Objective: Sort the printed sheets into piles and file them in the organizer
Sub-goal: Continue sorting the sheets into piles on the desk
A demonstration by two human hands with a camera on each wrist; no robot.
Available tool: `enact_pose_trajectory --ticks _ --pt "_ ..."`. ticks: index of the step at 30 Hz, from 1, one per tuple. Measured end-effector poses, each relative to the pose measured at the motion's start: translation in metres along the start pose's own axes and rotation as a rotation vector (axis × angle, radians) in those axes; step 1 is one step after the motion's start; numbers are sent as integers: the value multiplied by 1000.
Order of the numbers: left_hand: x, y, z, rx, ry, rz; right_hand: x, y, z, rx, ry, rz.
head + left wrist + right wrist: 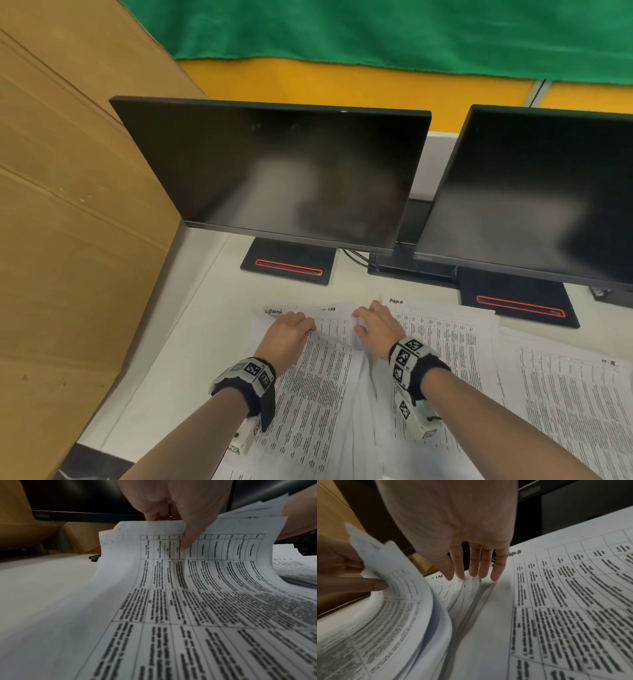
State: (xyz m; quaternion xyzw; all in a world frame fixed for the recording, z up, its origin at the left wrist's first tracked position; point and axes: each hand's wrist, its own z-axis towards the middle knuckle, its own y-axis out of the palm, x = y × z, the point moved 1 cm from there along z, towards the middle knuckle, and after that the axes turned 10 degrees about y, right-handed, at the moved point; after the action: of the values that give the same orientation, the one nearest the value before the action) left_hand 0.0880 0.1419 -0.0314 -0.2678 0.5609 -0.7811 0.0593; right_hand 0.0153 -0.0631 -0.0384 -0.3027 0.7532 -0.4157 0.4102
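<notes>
Pinching the far edge of a thin sheaf of printed sheets (pixel 197 563), the left hand (pixel 289 334) holds it narrowly, thumb on top and fingers beneath, so the paper bows up from the surface (pixel 191 329) in a soft curve. The right hand (pixel 376 327) lies just to the right of that grip, fingers (pixel 476 566) straight and spread, tips pressing on the fanned edges of the stack (pixel 471 601) underneath (it holds nothing). The sheets' long axis runs from the grip back toward the person, so the lifted bundle will, I judge, peel leftward while the right hand pins the rest. Paper is thin, limp, matte white, printed with dense tables. Further right of both hands lie two more flat piles (pixel 442 329), near the second monitor base (pixel 520 305). No organizer is in view.
</notes>
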Motion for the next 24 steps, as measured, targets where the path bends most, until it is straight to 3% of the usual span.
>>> enact_pose_trajectory --ticks 11,14,17,19,22,24 --pt "-4 2 2 -19 34 27 -5 0 4 73 -34 -12" --pt "-3 0 2 -22 4 65 -9 -1 0 94 -55 123" --pt "-3 0 3 -5 -31 112 -15 -4 -8 35 70 547" --pt "-5 2 4 -13 -34 79 -15 0 -12 -122 166 736" --pt "-8 5 4 -75 -31 60 -12 9 -17 -336 205 664" --pt "-12 7 5 -86 -25 64 -8 8 -16 -262 272 683"
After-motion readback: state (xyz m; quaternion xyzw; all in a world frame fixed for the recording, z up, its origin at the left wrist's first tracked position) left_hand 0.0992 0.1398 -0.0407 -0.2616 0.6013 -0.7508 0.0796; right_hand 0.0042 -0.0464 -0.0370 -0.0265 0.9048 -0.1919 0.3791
